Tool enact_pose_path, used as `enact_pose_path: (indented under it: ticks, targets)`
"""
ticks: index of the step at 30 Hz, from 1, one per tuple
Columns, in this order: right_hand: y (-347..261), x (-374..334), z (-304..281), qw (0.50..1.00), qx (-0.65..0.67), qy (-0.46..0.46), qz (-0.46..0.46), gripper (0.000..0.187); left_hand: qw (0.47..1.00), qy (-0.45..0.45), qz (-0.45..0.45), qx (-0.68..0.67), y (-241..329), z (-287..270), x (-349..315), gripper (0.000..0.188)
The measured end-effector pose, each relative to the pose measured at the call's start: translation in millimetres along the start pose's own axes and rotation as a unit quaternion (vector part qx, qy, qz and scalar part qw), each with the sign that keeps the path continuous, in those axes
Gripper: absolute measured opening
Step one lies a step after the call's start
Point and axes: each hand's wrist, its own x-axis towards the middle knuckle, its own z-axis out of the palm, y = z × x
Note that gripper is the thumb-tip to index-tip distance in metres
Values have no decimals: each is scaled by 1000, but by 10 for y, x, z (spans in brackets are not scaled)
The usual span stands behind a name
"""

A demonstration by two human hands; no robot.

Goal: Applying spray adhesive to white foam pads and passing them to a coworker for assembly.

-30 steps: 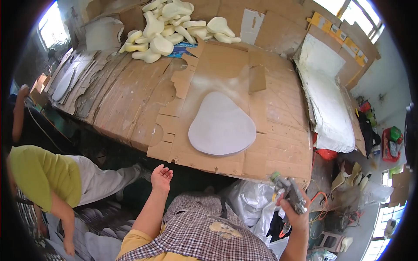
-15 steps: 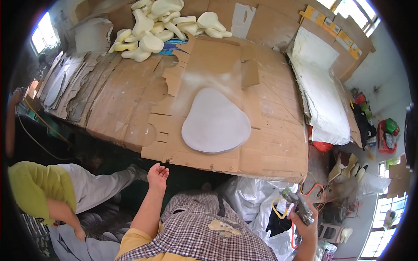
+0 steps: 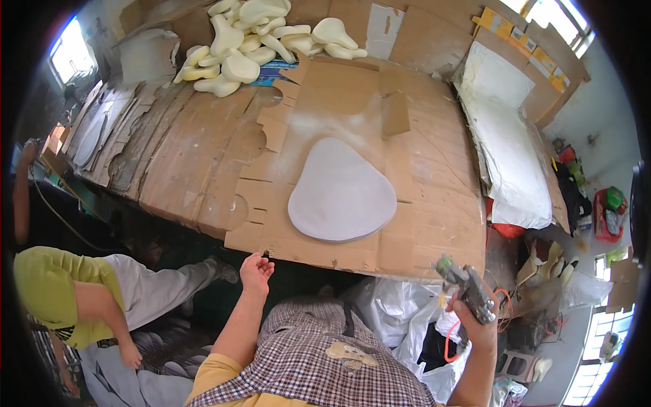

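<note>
A rounded triangular pad [image 3: 342, 193], pale grey on its top face, lies flat on the cardboard-covered table in front of me. My right hand [image 3: 473, 322] is wrapped around a metal spray gun [image 3: 469, 288] with a greenish front end, off the table's front right edge. An orange hose [image 3: 451, 344] loops below the gun. My left hand [image 3: 258, 273] hovers just off the front edge, its fingers loosely curled and apart, holding nothing that I can see. Neither hand touches the pad.
Cream foam pieces [image 3: 241, 66] are heaped at the back left of the table [image 3: 444, 230]. A small cardboard flap [image 3: 395, 114] stands behind the pad. White sheeting [image 3: 505, 163] covers a panel at right. On the left a person in a yellow-green shirt [image 3: 64, 288] sits beside the table.
My right hand has raised the spray gun slightly towards the table edge. My left hand has shifted a little right, its fingers curling more. The pad stays in place on the cardboard.
</note>
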Motion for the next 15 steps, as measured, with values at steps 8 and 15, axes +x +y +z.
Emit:
enact_pose_path:
  ticks: [8, 15]
  targets:
    - [84, 0, -238, 994, -92, -53, 14, 44, 992, -37, 29, 120, 16, 244, 197, 16]
    - [54, 246, -136, 992, -87, -79, -43, 49, 930, -81, 98, 344, -259, 699, 759, 19]
